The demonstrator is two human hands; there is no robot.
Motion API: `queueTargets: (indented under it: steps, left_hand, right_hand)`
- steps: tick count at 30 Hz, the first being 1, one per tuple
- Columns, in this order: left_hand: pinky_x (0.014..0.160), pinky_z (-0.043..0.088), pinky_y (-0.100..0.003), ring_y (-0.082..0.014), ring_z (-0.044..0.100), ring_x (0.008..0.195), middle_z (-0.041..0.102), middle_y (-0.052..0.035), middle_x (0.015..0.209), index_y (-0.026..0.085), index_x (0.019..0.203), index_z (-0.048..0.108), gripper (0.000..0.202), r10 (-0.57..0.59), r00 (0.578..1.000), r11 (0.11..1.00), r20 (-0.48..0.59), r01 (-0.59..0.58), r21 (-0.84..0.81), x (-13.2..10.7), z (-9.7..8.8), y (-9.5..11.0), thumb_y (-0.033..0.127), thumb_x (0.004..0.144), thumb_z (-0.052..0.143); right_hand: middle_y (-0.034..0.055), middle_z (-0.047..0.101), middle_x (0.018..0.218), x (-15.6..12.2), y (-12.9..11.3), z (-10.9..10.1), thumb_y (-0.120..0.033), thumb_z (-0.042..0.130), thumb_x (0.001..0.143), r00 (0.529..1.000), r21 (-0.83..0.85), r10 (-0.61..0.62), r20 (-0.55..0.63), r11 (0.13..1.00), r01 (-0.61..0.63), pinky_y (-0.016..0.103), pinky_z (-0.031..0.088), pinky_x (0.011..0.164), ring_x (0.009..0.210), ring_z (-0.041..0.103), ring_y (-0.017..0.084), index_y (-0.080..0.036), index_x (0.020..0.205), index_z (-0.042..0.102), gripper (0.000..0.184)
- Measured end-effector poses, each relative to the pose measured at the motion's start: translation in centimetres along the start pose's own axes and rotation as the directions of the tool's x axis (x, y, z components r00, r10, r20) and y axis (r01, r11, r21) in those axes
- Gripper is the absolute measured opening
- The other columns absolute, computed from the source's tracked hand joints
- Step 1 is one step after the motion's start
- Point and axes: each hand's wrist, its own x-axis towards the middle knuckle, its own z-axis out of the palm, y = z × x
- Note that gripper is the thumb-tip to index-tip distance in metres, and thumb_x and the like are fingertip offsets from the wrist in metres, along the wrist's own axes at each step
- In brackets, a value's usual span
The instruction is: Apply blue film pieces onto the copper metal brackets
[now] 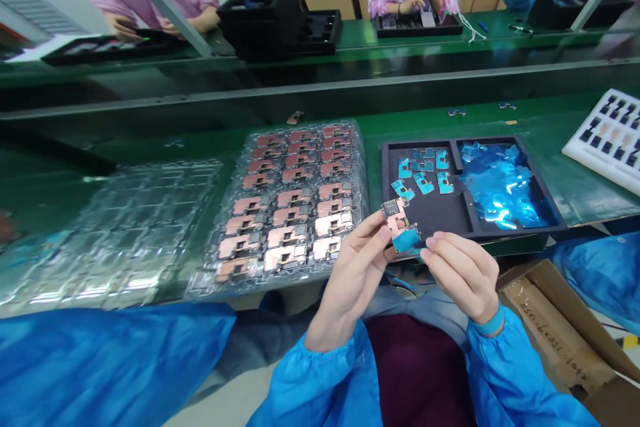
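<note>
Between the thumb and fingers of my left hand (353, 270) is a small copper-coloured circuit board (396, 215) with a metal card slot at its upper end. A piece of blue film (406, 240) covers the board's lower part. My right hand (461, 273) is pinched at the film's right edge, its other fingers curled in. Just beyond my hands is a black divided tray (445, 215). Its left compartment holds several boards faced with blue film (423, 183), and its right one a heap of loose blue film pieces (503, 190).
Left of the black tray, stacked clear plastic trays (357, 180) hold rows of copper-coloured boards. Another clear tray (145, 227) lies farther left. A white holder (575, 150) stands at right, a cardboard box (560, 340) below. Co-workers sit across the bench behind a metal rail (320, 88).
</note>
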Motion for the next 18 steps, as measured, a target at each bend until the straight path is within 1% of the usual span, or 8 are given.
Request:
queueTargets:
  steps: [4, 6, 8, 10, 14, 16, 17, 18]
  left_hand:
    - [0.078, 0.065, -0.022, -0.0152, 0.079, 0.090, 0.085, -0.0013, 0.101, 0.023, 0.098, 0.084, 0.025, 0.017, 1.000, 0.999, -0.013, -0.018, -0.046, 0.1, 0.3, 0.2, 0.033, 0.081, 0.099]
    - [0.081, 0.065, -0.023, -0.0168, 0.080, 0.095, 0.085, -0.0022, 0.106, 0.023, 0.097, 0.084, 0.023, 0.029, 0.999, 0.998, -0.030, -0.030, -0.054, 0.2, 0.5, 0.3, 0.033, 0.081, 0.098]
    - [0.082, 0.065, -0.024, -0.0176, 0.080, 0.099, 0.085, -0.0030, 0.112, 0.023, 0.101, 0.084, 0.024, 0.039, 0.998, 0.998, -0.045, -0.041, -0.049, 0.3, 0.6, 0.4, 0.032, 0.083, 0.097]
    - [0.083, 0.065, -0.024, -0.0171, 0.079, 0.098, 0.085, -0.0034, 0.111, 0.022, 0.106, 0.084, 0.027, 0.052, 0.997, 0.998, -0.063, -0.054, -0.036, 0.4, 0.6, 0.5, 0.031, 0.084, 0.096]
    - [0.079, 0.065, -0.025, -0.0167, 0.078, 0.093, 0.083, -0.0029, 0.104, 0.021, 0.103, 0.084, 0.027, 0.124, 0.985, 0.991, -0.118, -0.128, -0.033, 0.8, 0.4, 0.6, 0.032, 0.082, 0.096]
    - [0.080, 0.065, -0.026, -0.0173, 0.077, 0.093, 0.083, -0.0038, 0.106, 0.020, 0.104, 0.084, 0.028, 0.181, 0.974, 0.983, -0.138, -0.185, -0.014, 0.9, 0.2, 0.7, 0.034, 0.082, 0.095]
    - [0.080, 0.065, -0.027, -0.0170, 0.077, 0.091, 0.082, -0.0037, 0.104, 0.020, 0.104, 0.084, 0.028, 0.213, 0.965, 0.977, -0.152, -0.214, 0.010, 0.9, 0.0, 0.7, 0.035, 0.082, 0.094]
    - [0.081, 0.064, -0.028, -0.0166, 0.076, 0.088, 0.082, -0.0032, 0.100, 0.020, 0.103, 0.083, 0.028, 0.251, 0.952, 0.968, -0.173, -0.246, 0.047, 0.9, -0.2, 0.9, 0.036, 0.082, 0.094]
  right_hand:
    - [0.0053, 0.086, 0.113, 0.4, -0.2, -0.4, -0.008, 0.075, 0.099, 0.999, 0.017, -0.031, 0.014, 0.999, 0.031, 0.033, 0.075, 0.095, 0.114, 0.083, 0.022, -0.022, 0.117, 0.078, 0.023]
    - [0.0043, 0.086, 0.113, 0.5, -0.2, -0.6, -0.006, 0.076, 0.098, 1.000, 0.029, -0.020, 0.014, 0.999, 0.020, 0.033, 0.076, 0.094, 0.113, 0.083, 0.023, -0.023, 0.118, 0.078, 0.027]
    - [0.0010, 0.086, 0.115, 0.3, -0.1, -0.8, -0.006, 0.077, 0.097, 1.000, 0.047, -0.006, 0.012, 0.999, 0.005, 0.034, 0.077, 0.091, 0.113, 0.083, 0.023, -0.028, 0.120, 0.078, 0.032]
    - [-0.0006, 0.086, 0.116, -0.2, 0.0, -0.9, -0.006, 0.078, 0.096, 1.000, 0.057, -0.008, 0.001, 0.998, 0.008, 0.034, 0.077, 0.088, 0.112, 0.083, 0.022, -0.030, 0.119, 0.078, 0.034]
    - [0.0033, 0.085, 0.118, -2.2, -0.2, -0.8, -0.003, 0.080, 0.092, 0.997, 0.060, -0.020, -0.078, 0.998, 0.025, 0.034, 0.077, 0.083, 0.111, 0.083, 0.023, -0.026, 0.112, 0.076, 0.030]
    - [0.0037, 0.084, 0.110, -3.3, 0.1, -0.7, -0.006, 0.079, 0.093, 0.988, 0.055, 0.073, -0.136, 0.996, -0.066, 0.037, 0.075, 0.077, 0.102, 0.083, 0.024, -0.026, 0.111, 0.076, 0.027]
    - [0.0032, 0.083, 0.103, -3.7, 0.6, -0.7, -0.008, 0.077, 0.095, 0.972, 0.034, 0.157, -0.177, 0.988, -0.153, 0.038, 0.073, 0.075, 0.095, 0.083, 0.024, -0.026, 0.110, 0.077, 0.023]
    - [0.0032, 0.081, 0.096, -4.1, 1.3, -0.8, -0.011, 0.076, 0.097, 0.936, -0.009, 0.256, -0.243, 0.964, -0.266, 0.041, 0.070, 0.075, 0.088, 0.081, 0.024, -0.026, 0.109, 0.078, 0.019]
